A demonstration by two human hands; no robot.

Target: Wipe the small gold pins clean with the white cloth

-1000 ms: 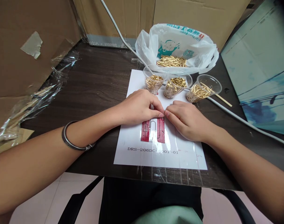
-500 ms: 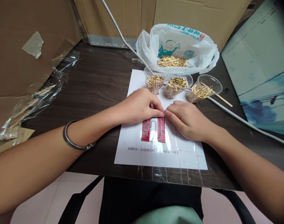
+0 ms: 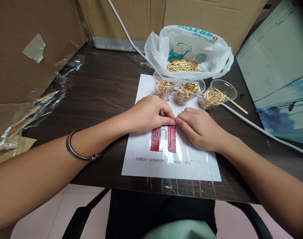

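Note:
My left hand (image 3: 152, 113) is closed in a pinch over the top of a printed red-and-white figure (image 3: 171, 141) on a white sheet of paper (image 3: 141, 167). Beside it my right hand (image 3: 197, 127) is curled shut, its thumb and forefinger tips almost touching the left fingertips. What either hand holds, if anything, is too small or hidden to name. Just beyond the hands stand three clear plastic cups, the left cup (image 3: 164, 89), the middle cup (image 3: 187, 92) and the tilted right cup (image 3: 213, 99), all holding small gold-coloured metal pins.
Behind the cups a white plastic bag (image 3: 158, 49) holds more gold pins (image 3: 183, 65). A thin wooden stick (image 3: 238, 107) and a white cable (image 3: 261, 127) lie to the right. Cardboard (image 3: 126, 20) walls the back and left of the dark table (image 3: 99, 76). Clear tape covers the sheet's front edge.

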